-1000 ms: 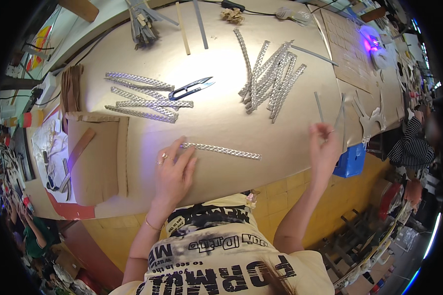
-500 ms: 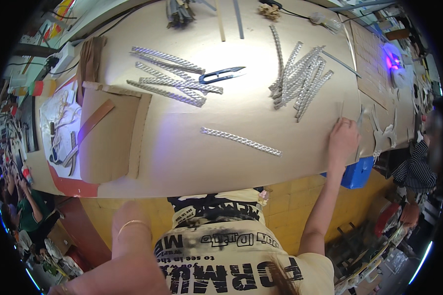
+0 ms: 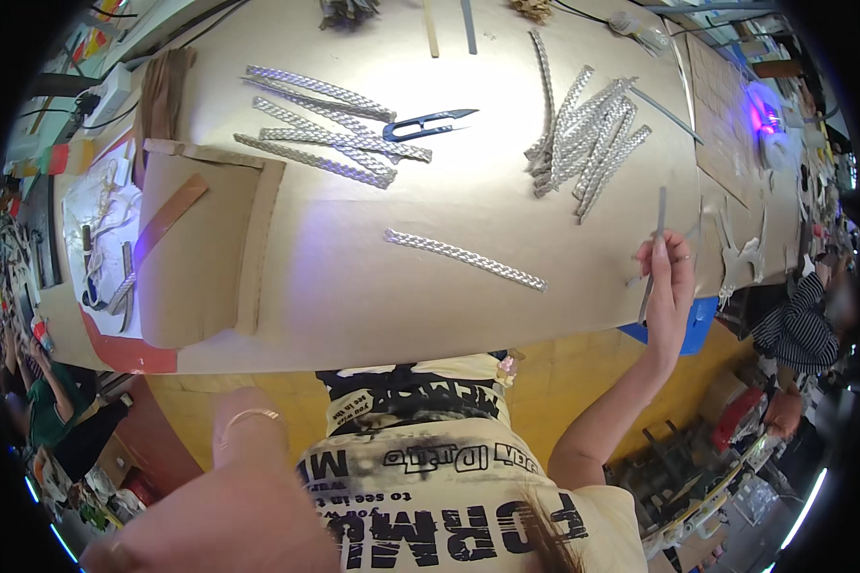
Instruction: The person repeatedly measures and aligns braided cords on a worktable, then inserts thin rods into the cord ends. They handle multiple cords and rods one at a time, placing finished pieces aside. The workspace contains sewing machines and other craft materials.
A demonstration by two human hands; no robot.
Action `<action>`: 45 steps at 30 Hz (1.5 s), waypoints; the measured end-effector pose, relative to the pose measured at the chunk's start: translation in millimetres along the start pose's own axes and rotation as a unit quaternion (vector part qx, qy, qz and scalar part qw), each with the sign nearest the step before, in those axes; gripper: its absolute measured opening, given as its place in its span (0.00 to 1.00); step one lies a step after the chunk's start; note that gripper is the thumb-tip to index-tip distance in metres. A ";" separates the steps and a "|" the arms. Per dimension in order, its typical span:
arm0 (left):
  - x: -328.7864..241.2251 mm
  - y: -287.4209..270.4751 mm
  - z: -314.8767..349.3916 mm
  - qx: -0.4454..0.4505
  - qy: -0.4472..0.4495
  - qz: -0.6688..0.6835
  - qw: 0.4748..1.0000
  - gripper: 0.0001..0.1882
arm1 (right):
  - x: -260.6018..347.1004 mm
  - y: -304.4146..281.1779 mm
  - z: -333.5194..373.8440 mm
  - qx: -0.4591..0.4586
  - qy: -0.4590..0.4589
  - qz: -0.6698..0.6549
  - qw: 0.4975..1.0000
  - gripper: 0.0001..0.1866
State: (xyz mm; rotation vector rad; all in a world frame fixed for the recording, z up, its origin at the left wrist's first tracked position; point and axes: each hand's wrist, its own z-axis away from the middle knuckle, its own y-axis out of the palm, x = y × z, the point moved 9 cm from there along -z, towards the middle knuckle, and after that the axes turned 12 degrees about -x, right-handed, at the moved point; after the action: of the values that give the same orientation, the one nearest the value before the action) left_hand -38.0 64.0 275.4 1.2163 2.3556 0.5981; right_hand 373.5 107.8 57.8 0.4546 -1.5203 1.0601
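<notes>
At the right of the table, my right hand pinches a thin grey strip between thumb and fingers. The strip stands out beyond the fingertips and its other end hangs below the hand. Low on the left, close to the camera, is my left hand, large and blurred, with a bracelet at its wrist; its fingers are mostly cut off or hidden. A single silver braided strip lies alone at the near middle. Black thread snips rest farther back, touching a spread of braided strips.
More braided strips lie piled at the back right. A folded brown cardboard piece with a brown strip on it covers the left side. Beneath the right table edge is a blue bin. Other people are at both sides.
My right hand has lifted from the table's right side and turned, now showing the grey strip in its fingers. The left hand stays close to the camera. The view has shifted slightly.
</notes>
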 end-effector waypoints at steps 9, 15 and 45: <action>25.6 -37.3 230.9 0.674 -0.178 -0.099 0.710 0.24 | 26.0 87.0 74.8 0.223 0.005 0.063 0.973 0.07; 56.3 -85.9 246.5 0.686 -0.211 -0.246 0.651 0.25 | 44.3 146.6 79.0 0.197 -0.052 0.174 0.963 0.08; 63.6 -97.0 250.0 0.667 -0.242 -0.237 0.663 0.24 | 16.4 222.0 87.6 0.291 0.006 0.188 0.938 0.09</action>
State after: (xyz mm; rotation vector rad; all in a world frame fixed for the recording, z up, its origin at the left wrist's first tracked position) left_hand 1.4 111.2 6.7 0.8307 2.2380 -1.7060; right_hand 146.5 155.0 -0.9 0.5697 -1.2884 1.8275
